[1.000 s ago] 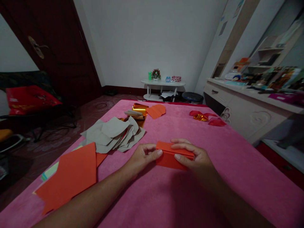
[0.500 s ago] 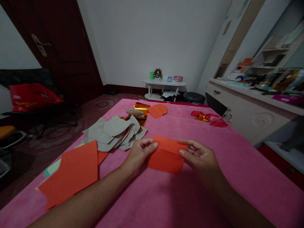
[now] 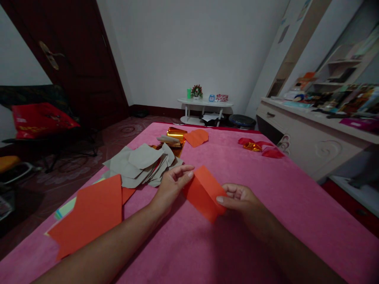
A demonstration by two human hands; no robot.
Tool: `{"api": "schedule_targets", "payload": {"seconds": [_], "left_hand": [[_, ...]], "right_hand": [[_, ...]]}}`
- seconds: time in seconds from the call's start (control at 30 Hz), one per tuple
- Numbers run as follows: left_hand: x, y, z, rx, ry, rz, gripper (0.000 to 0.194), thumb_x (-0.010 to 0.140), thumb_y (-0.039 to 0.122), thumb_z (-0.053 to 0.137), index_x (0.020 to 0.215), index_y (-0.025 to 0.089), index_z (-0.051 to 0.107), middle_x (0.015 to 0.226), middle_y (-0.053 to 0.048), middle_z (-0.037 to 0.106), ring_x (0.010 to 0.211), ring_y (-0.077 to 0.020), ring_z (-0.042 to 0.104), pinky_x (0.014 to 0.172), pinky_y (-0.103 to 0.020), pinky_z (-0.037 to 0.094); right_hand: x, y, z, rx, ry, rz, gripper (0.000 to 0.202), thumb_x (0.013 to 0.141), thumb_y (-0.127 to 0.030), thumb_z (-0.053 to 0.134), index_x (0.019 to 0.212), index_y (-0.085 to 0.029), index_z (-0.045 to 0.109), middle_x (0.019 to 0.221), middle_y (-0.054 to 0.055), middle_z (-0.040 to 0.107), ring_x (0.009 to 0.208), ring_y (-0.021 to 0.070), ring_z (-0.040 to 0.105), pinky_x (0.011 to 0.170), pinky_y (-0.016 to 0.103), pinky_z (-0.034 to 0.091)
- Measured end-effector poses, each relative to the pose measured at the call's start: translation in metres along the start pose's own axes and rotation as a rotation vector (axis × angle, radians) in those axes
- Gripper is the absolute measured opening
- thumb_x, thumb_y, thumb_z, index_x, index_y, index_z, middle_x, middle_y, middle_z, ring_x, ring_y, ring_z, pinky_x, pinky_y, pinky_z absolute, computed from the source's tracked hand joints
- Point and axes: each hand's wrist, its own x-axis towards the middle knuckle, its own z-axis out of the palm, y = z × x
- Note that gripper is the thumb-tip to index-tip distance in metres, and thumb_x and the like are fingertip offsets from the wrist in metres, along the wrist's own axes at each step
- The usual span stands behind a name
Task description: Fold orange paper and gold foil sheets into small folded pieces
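Head view: my right hand (image 3: 243, 200) pinches creased orange paper (image 3: 204, 194), not folded shut; my half-curled left hand (image 3: 173, 182) is at its corner, grip unclear; left of it, a larger orange sheet (image 3: 96, 211) lies unfolded.

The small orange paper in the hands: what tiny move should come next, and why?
I'd probably have the left hand pinch the small orange paper firmly at its near edge. The right hand pinches the opposite side, but the paper is slanted and looks creased across, and how firm the left grip is I can't tell. Holding both sides might steady it.
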Motion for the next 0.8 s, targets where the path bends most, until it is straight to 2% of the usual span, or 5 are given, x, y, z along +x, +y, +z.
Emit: {"api": "schedule_targets", "payload": {"seconds": [0.17,0.33,0.43,0.67,0.8], "left_hand": [[-0.001,-0.003,-0.001,0.054,0.102,0.026,0.029,0.076,0.039,0.069,0.092,0.015,0.069,0.092,-0.007,0.069,0.081,-0.0143,0.062,0.072,-0.024,0.045],[-0.009,-0.002,0.006,-0.188,-0.178,-0.156,0.052,0.084,0.061,0.046,0.099,0.015,0.067,0.086,-0.011,0.070,0.074,-0.0183,0.065,0.067,-0.029,0.048],[-0.014,0.001,0.011,-0.240,-0.308,-0.194,0.047,0.084,0.055,0.052,0.104,0.015,0.066,0.093,-0.012,0.070,0.081,-0.0205,0.066,0.074,-0.032,0.050],[-0.013,-0.003,0.011,-0.146,-0.252,-0.085,0.031,0.067,0.025,0.078,0.093,0.011,0.069,0.094,-0.011,0.071,0.082,-0.0209,0.066,0.084,-0.035,0.049],[-0.007,-0.005,0.007,-0.060,-0.128,-0.035,0.021,0.064,0.024,0.078,0.078,0.011,0.069,0.076,-0.006,0.071,0.066,-0.0156,0.064,0.068,-0.028,0.051]], "right_hand": [[0.000,-0.007,-0.003,-0.258,0.332,-0.368,0.014,0.073,-0.029,0.068,0.082,-0.019,0.065,0.077,0.002,0.068,0.066,0.0160,0.062,0.061,0.027,0.047],[-0.003,-0.005,-0.006,-0.922,0.421,-0.927,0.023,0.077,-0.006,0.052,0.079,-0.023,0.069,0.083,0.003,0.068,0.082,0.0190,0.061,0.077,0.033,0.045],[-0.004,-0.002,-0.009,-1.205,0.410,-1.117,0.027,0.075,-0.004,0.052,0.083,-0.024,0.069,0.086,0.003,0.069,0.081,0.0189,0.060,0.074,0.034,0.044],[-0.003,0.001,-0.009,-1.186,0.418,-1.187,0.029,0.072,-0.002,0.052,0.084,-0.022,0.068,0.099,0.006,0.066,0.091,0.0215,0.058,0.077,0.037,0.044],[-0.007,0.001,-0.002,-0.885,0.404,-0.989,0.027,0.077,-0.007,0.048,0.091,-0.022,0.066,0.113,0.009,0.058,0.103,0.0235,0.056,0.084,0.039,0.046]]}}
